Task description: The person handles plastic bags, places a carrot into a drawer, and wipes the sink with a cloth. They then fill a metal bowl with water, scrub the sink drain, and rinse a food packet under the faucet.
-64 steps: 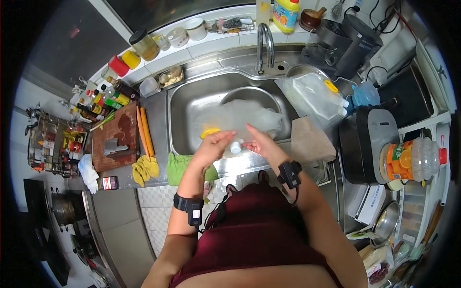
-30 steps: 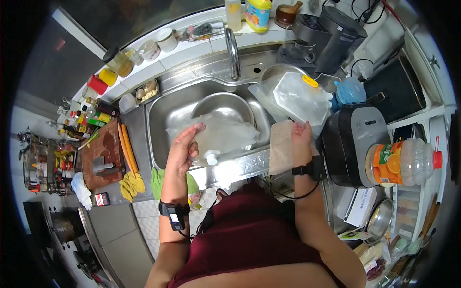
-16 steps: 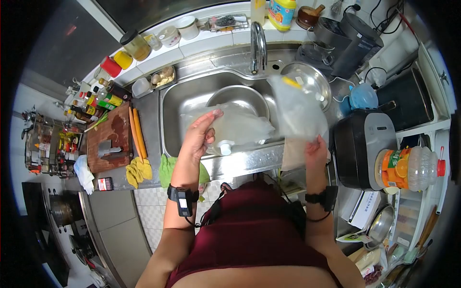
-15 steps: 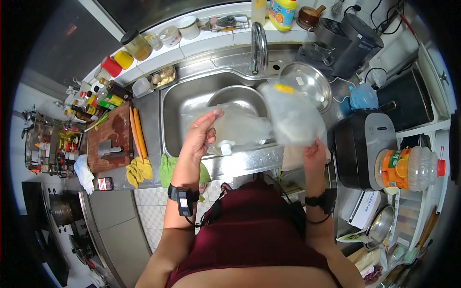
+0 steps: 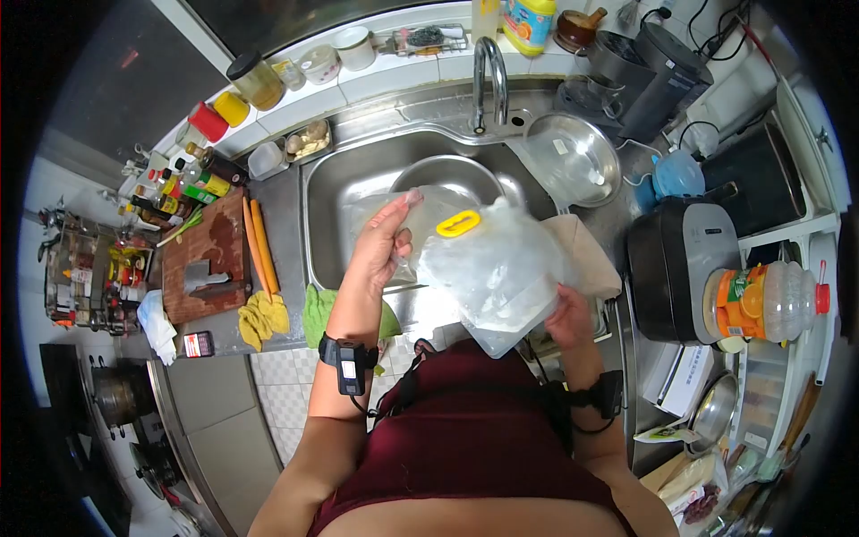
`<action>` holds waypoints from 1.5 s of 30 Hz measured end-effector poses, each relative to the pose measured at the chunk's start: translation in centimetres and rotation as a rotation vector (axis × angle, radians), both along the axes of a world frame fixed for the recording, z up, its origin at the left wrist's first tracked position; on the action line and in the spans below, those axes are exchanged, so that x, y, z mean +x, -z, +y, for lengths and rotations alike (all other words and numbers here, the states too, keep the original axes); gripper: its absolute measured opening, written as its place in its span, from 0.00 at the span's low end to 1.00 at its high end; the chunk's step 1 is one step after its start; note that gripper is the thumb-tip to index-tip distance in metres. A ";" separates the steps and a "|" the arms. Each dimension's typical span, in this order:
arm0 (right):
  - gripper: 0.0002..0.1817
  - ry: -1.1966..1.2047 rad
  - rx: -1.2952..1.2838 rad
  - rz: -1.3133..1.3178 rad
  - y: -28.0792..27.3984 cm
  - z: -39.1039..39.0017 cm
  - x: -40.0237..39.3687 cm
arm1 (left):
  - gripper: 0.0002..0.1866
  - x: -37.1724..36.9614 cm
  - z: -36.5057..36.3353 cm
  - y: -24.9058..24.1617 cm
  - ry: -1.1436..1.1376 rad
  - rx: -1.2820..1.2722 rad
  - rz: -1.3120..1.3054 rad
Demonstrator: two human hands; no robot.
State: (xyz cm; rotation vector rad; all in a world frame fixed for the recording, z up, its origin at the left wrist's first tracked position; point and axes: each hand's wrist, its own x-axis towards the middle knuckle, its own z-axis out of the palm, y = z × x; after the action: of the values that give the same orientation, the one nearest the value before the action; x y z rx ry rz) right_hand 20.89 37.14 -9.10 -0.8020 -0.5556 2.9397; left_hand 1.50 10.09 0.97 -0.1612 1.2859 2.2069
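- Wooden cutting board [image 5: 219, 237] with a cleaver [image 5: 197, 277] lying on it
- 2 carrots [image 5: 263, 249] along the board's right edge
- Yellow cloth [image 5: 262, 322] on the counter [image 5: 284, 210], near the carrots
- Mortar [image 5: 571, 34] and pestle [image 5: 595, 18] beside a detergent bottle [image 5: 528, 27] on the tiled ledge [image 5: 385, 83]
- Rice cooker [image 5: 658, 268], just beside a red-capped plastic jug [image 5: 784, 300]

Kitchen, by its look a household one. At 12 o'clock, steel sink [image 5: 335, 185] with arched tap [image 5: 501, 85]; at 11, lidded jars [image 5: 319, 64] along a tiled sill [image 5: 386, 82]. At 10, sauce bottles [image 5: 197, 182] crowd together. At 9, wooden chopping board [image 5: 210, 242] bearing a cleaver [image 5: 197, 277], two carrots [image 5: 265, 246] alongside. At 8, cooking pot [image 5: 116, 394]. At 1, mortar [image 5: 572, 38] and pestle [image 5: 594, 21]; at 3, black countertop appliance [image 5: 658, 270] beside a large plastic jug [image 5: 752, 302].
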 end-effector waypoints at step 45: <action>0.23 0.214 0.271 -0.158 1.4 4.7 -15.2 | 0.16 -0.1 1.2 -0.1 0.028 -0.014 -0.059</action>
State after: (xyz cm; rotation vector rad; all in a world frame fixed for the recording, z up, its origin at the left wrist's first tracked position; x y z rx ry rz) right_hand 5.66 41.80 -10.50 -0.9943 -0.8018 2.5521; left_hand 1.39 11.27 1.10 -0.2104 1.2646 2.1537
